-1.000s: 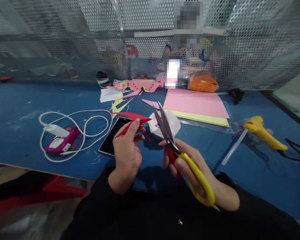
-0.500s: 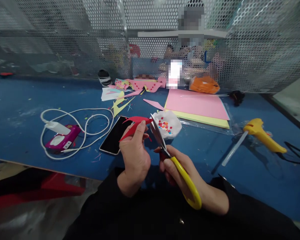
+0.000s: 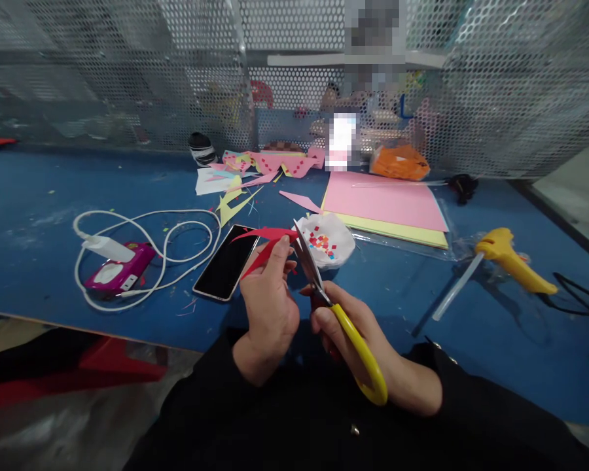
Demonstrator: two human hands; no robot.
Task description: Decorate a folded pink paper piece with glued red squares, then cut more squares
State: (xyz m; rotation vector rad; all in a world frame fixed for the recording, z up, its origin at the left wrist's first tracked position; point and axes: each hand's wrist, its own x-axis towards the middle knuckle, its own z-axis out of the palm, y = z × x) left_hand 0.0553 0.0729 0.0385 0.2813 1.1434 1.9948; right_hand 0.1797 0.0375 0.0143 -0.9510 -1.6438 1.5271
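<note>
Between the thumb and fingers of my left hand [image 3: 269, 307] is a piece of red paper [image 3: 269, 233], cut into pointed strips. My right hand [image 3: 358, 333] grips yellow-handled scissors [image 3: 356, 350], their blades pointing up and to the left at the paper's right end. Behind the blades sits a white dish [image 3: 341, 245], which looks like paper, holding small red, orange and blue bits. A black-screened phone [image 3: 226, 265] lies on the blue table to the left of my left hand.
Stacked pink and yellow paper [image 3: 387, 203] lies behind the dish. On the right rests a yellow glue gun [image 3: 515, 261] with its cord. A purple device [image 3: 120, 268] with a looped white cable is at left. Paper scraps [image 3: 233, 206] lie near a perforated metal screen [image 3: 294, 33].
The red paper has turned slightly in my left hand, its strips sitting at a different angle. The scissors have shifted a little left. The whole view has moved slightly.
</note>
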